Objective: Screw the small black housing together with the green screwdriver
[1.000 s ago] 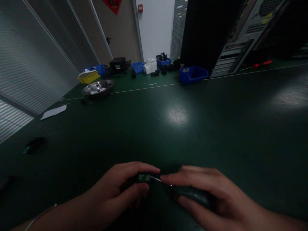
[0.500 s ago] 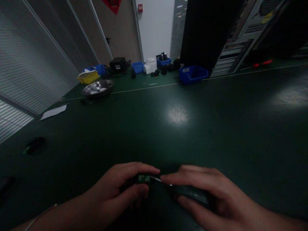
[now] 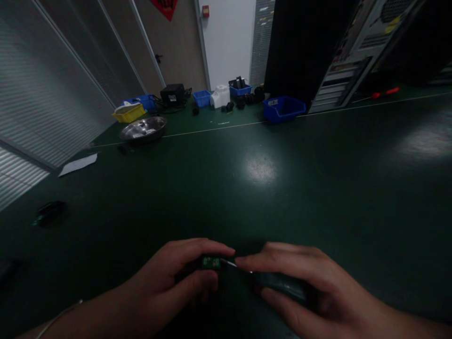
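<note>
A small green circuit board (image 3: 211, 262) is pinched between the thumb and fingers of my left hand (image 3: 173, 275), low in the middle of the head view. My right hand (image 3: 310, 282) is closed round the dark handle of a screwdriver (image 3: 282, 285), with the index finger stretched along its thin metal shaft. The shaft points left, and its end meets the board's right edge or lies just beside it; the dim light hides the exact contact. Part of the board is covered by my left fingers.
Along the back of the green table (image 3: 197, 188) stand a metal bowl (image 3: 144, 132), a yellow bin (image 3: 129, 114), a blue bin (image 3: 284, 110) and a white device (image 3: 221, 97). Dark parts (image 3: 49, 212) lie at the left, near a sheet of paper (image 3: 78, 165). A computer case (image 3: 339, 70) stands back right.
</note>
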`<state>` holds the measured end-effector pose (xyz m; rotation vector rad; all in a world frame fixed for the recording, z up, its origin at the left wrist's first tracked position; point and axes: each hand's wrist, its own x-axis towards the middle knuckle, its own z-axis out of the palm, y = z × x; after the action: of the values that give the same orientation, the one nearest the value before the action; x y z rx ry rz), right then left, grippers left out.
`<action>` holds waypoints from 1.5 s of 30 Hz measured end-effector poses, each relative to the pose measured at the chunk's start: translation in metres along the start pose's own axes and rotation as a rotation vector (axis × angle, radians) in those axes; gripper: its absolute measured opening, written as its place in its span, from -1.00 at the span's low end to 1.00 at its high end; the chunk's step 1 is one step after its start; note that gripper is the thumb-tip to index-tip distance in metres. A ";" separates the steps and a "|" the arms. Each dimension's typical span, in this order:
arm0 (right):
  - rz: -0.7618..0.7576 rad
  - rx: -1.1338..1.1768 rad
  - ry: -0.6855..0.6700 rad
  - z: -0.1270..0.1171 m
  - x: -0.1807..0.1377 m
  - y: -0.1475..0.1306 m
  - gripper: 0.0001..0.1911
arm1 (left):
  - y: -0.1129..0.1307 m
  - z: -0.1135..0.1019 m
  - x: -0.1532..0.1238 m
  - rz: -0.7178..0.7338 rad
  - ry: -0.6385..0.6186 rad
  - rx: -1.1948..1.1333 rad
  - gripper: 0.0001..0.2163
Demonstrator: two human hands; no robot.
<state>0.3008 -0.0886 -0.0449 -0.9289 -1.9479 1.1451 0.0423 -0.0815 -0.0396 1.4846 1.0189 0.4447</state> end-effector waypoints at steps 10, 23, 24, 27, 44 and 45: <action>-0.027 -0.013 -0.033 -0.003 0.003 -0.002 -0.55 | 0.000 0.001 -0.001 -0.014 -0.003 -0.047 -0.72; 0.025 -0.024 0.023 0.004 -0.001 -0.002 -0.45 | -0.002 0.001 -0.001 -0.024 -0.021 -0.076 -0.74; 0.017 -0.025 0.017 0.003 -0.001 -0.002 -0.46 | -0.002 0.000 -0.001 -0.028 -0.026 -0.074 -0.74; -0.016 -0.002 -0.033 0.000 0.000 0.000 -0.51 | -0.002 0.000 -0.001 -0.031 -0.031 -0.049 -0.74; -0.012 0.015 0.008 -0.002 0.007 -0.005 -0.50 | 0.005 0.000 0.001 0.033 -0.012 0.009 -0.74; -0.016 0.022 0.003 -0.003 0.008 -0.005 -0.50 | 0.005 0.000 0.001 0.029 -0.015 -0.001 -0.74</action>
<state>0.2983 -0.0826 -0.0382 -0.9019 -1.9332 1.1525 0.0446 -0.0806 -0.0357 1.5017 0.9861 0.4535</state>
